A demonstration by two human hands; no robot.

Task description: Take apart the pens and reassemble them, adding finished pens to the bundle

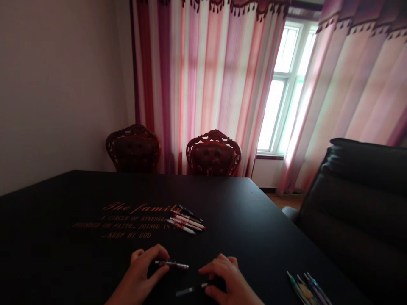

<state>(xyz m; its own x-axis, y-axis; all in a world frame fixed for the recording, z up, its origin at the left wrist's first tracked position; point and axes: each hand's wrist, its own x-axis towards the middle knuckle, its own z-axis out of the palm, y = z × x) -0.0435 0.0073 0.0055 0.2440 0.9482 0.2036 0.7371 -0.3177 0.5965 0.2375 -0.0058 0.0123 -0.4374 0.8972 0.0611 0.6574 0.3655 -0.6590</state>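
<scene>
- Two hands, both over the black table (222, 199).
- The left hand (143, 267) has one pen (180, 266), pinched nearly closed between thumb and fingertips; the pen's tail points right, towards the other hand.
- The right hand (231, 277) is half curled, forefinger and thumb apart; one dark stick (184, 292) reaches its thumb from the left. Whether it is gripped or merely touched, I cannot tell.
- One pile of pens (190, 222) beyond the hands, about six or seven, overlapping too closely for a sure count; white and red ones lie nearest, dark ones at the back.
- One bunch (296, 285) at the lower right, about four pens, one of them green; their near ends are cut off by the bottom edge.
- Four lines of lettering (127, 236) on the table; the pile hides the right ends of some.
- Two carved chairs, one at left (135, 150) and one at centre (213, 156), their lower parts behind the table.
- One black armchair (356, 212) at right, cut off by the edge.
- Two striped curtains, left (203, 84) and right (356, 84), partly cover one window (288, 76), whose panes are too bright to see through.
</scene>
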